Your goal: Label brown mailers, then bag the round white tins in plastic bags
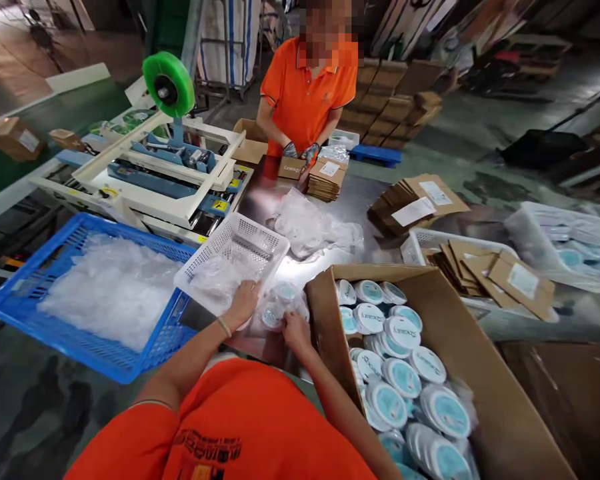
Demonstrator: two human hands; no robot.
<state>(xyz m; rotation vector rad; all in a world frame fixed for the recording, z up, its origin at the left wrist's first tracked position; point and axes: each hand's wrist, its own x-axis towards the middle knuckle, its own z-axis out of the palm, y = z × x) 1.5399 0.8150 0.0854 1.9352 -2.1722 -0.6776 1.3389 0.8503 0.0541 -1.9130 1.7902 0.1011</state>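
Observation:
My left hand [243, 303] is at the near right edge of a white perforated basket [257, 233] that holds clear plastic film. Its fingers bend downward, and whatever they grip is too small to make out. My right hand [296, 331] touches the near right side of clear-wrapped round items [276, 313] with pale blue labels, lying on the metal table. Those fingers are curled on the clear wrap. Right of it, a large open cardboard box [327, 313] holds several stacks of round white packs [390, 403] with light blue labels.
A blue crate [130, 373] of clear bags is at left, below a taping machine [180, 180]. Clear bags [305, 223] lie mid-table. Opposite, a person in orange [310, 93] handles a small carton [291, 168]. Flat cartons [420, 200] and a white bin [430, 238] stand at right.

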